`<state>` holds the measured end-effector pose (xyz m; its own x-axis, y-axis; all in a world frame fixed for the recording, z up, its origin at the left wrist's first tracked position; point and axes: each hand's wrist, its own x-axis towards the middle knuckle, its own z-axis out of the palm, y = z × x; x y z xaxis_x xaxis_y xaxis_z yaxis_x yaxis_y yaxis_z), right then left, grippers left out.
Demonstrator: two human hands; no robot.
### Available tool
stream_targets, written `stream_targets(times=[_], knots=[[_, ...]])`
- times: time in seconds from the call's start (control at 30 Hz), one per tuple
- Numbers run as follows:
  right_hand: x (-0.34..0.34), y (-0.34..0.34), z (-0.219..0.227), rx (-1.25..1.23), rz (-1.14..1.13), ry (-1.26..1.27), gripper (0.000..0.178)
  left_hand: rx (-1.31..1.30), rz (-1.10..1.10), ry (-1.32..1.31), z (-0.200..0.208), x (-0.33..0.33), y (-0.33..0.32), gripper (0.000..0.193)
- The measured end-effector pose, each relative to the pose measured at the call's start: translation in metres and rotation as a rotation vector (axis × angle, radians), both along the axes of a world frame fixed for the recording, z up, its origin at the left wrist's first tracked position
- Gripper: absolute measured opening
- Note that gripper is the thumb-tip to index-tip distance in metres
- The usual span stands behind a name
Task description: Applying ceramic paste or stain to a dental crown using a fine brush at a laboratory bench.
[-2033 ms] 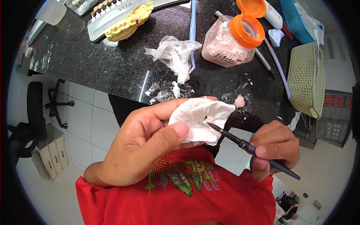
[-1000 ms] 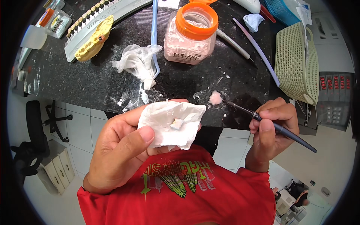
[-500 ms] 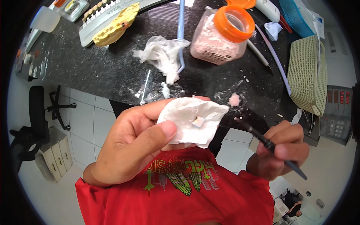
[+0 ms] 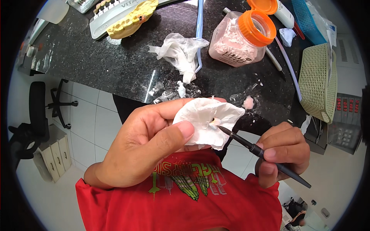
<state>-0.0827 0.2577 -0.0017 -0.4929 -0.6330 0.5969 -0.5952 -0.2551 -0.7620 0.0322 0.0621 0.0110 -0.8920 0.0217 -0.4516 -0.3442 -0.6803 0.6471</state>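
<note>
Pinched between thumb and fingers, my left hand (image 4: 148,140) holds a crumpled white tissue (image 4: 194,115) spread over the fingers. In the middle of the tissue sits a small whitish piece (image 4: 214,123) that looks like a dental crown, with a dark hollow on one side. My right hand (image 4: 285,148) is closed round a slim black brush (image 4: 250,147), held like a pen and slanting up to the left. The brush's pointed tip is at the small piece and seems to touch it. Beyond the tissue, a small pink lump (image 4: 248,102) lies on the black counter (image 4: 111,73).
On the counter stand a clear jar (image 4: 237,44) of pink powder with an orange neck, a crumpled tissue (image 4: 177,50), a light blue stick (image 4: 199,23), a yellow dental model (image 4: 133,19) on a shade guide, and a woven basket (image 4: 318,81). White residue dots the near edge.
My right hand has brought the brush leftward, its tip now at the small piece. My left hand still holds the tissue. The whole view has shifted slightly.
</note>
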Motion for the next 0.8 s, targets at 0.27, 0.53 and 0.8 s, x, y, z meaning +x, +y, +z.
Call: stream_targets(times=[0.27, 0.53, 0.8], knots=[[0.0003, -0.0011, 0.0011, 0.018, -0.016, 0.028, 0.022, 0.011, -0.007, 0.017, 0.0015, 0.0003, -0.0008, 0.061], [-0.0005, -0.0011, 0.0002, 0.011, -0.018, 0.035, 0.022, 0.044, -0.014, 0.000, 0.0016, 0.0009, -0.0013, 0.065], [-0.0012, -0.0014, 0.0017, 0.023, 0.005, 0.038, 0.023, 0.034, -0.002, 0.001, 0.0013, 0.0008, -0.0002, 0.065]])
